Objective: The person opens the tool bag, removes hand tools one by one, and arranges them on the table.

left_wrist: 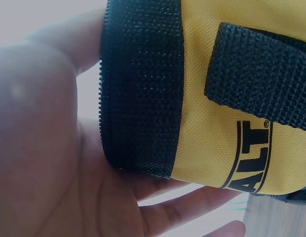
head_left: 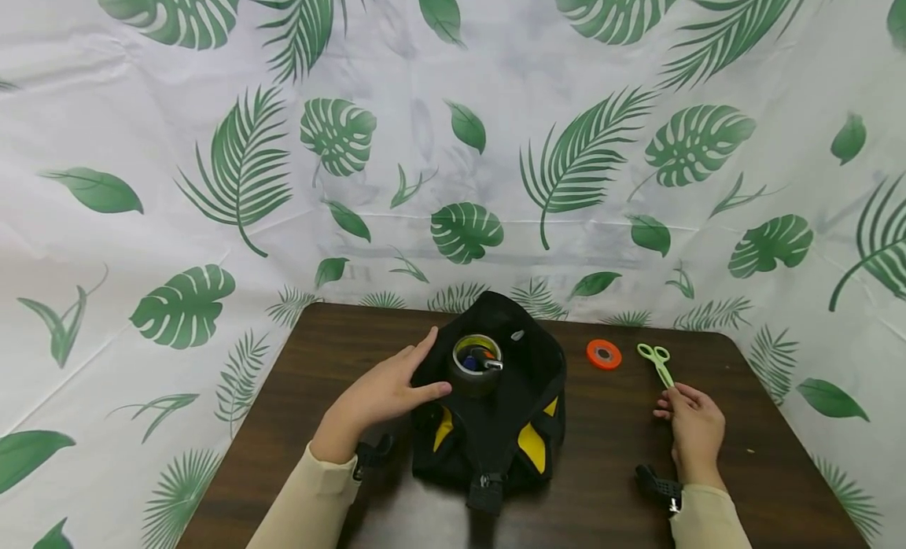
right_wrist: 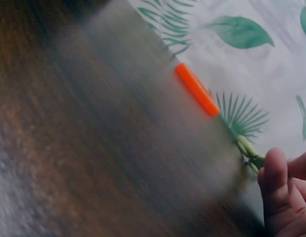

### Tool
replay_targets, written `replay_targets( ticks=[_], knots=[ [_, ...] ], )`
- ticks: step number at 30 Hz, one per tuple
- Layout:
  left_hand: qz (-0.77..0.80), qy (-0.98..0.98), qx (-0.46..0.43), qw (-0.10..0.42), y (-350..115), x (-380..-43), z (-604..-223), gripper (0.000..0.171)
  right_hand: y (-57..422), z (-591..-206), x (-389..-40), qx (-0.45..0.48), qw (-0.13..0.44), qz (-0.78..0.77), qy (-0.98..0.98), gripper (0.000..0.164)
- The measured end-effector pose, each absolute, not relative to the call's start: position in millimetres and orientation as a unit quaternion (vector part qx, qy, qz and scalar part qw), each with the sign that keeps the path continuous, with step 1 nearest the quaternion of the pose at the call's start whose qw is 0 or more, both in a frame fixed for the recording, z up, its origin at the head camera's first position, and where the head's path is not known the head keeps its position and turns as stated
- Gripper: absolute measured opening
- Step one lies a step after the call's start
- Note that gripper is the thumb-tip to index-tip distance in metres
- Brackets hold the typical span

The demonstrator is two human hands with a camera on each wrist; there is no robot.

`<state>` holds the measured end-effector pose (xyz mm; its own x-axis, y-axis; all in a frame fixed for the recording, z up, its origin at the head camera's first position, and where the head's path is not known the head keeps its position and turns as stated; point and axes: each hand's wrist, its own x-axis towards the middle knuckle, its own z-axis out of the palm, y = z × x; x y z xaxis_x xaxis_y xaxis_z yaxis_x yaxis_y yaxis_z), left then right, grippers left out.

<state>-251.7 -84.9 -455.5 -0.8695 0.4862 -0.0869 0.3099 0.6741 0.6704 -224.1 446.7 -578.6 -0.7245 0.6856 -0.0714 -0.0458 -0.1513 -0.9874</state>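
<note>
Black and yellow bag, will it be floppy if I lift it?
The bag looks like woven cloth, so its sides may sag. That rough weave probably isn't slippery. The round thing in its opening might tip or shift.

Right hand (head_left: 699, 429) covered tips of scissors (head_left: 659, 363); items (head_left: 470, 362) in round holder (head_left: 473, 385) were apparently too small to identify.

Left hand (head_left: 385, 392) at lower center, thumb (head_left: 430, 392) spread wide, right hand (head_left: 695, 425) at lower right, fingers (head_left: 688, 394) pinching, sleeved forearms (head_left: 304, 502) angled inward.

Blk "ALT" (left_wrist: 251, 160) (w/ ®) on yellow bag fabric (left_wrist: 205, 145).
</note>
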Motion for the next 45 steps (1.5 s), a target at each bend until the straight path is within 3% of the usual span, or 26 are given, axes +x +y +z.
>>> replay_targets(
  ticks=[17, 27, 35, 45],
  knots=[
    [0.335, 0.907, 0.220, 0.128, -84.7, -250.7, -456.4, 0.103, 448.8, -578.1, -226.3, -0.276, 0.204, 0.680, -0.648, 0.034],
    [0.338, 0.905, 0.224, 0.127, -84.7, -249.7, -456.2, 0.103, 450.0, -579.8, -227.7, -0.251, 0.232, 0.715, -0.609, 0.016],
    [0.338, 0.905, 0.224, 0.126, -84.6, -250.9, -457.5, 0.104, 455.1, -582.4, -224.7, -0.173, 0.262, 0.800, -0.511, 0.032],
    [0.339, 0.905, 0.225, 0.126, -84.1, -251.2, -457.5, 0.104, 450.8, -586.0, -219.4, 0.018, 0.178, 0.905, -0.385, 0.036]
  ],
)
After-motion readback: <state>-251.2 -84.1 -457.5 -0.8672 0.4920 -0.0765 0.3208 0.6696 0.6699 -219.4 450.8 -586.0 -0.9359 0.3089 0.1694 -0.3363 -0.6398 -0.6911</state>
